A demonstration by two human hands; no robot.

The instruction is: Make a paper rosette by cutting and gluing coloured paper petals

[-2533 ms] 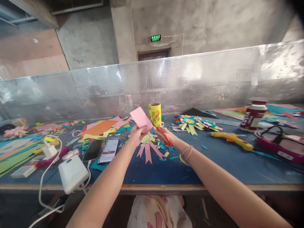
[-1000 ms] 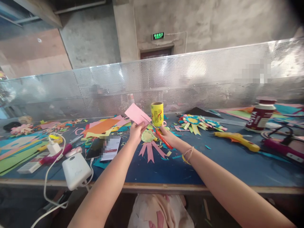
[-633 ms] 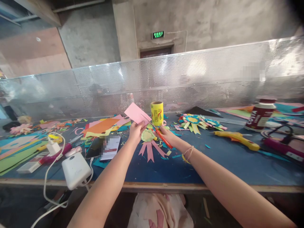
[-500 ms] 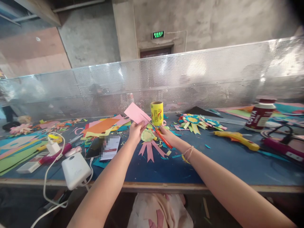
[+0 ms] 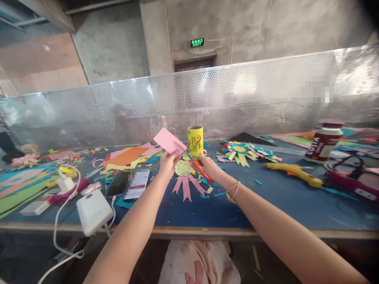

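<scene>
Between the fingers of my left hand [image 5: 168, 165] is a sheet of pink paper [image 5: 166, 140], held up at a slant above the table. My right hand [image 5: 209, 167] grips red-handled scissors [image 5: 202, 170], whose blades lie across the paper's right part, near my left fingertips. Below both hands lies a paper rosette [image 5: 183, 169] with a pale green ruffled centre and pink ribbon tails [image 5: 186, 188]. A yellow tape roll [image 5: 195, 141] stands upright just behind my hands.
Left are a phone [image 5: 137, 184], a white power bank [image 5: 94, 212] with cables and coloured paper sheets [image 5: 127, 157]. Right are a finished-looking rosette [image 5: 239, 150], a yellow glue gun [image 5: 296, 173] and a dark red bottle [image 5: 324, 142]. Behind rises a perforated metal screen [image 5: 195, 94].
The pink paper and both hands have shifted very slightly. The scissors' handles sit a little higher and further left; my grip on both things stays the same.
</scene>
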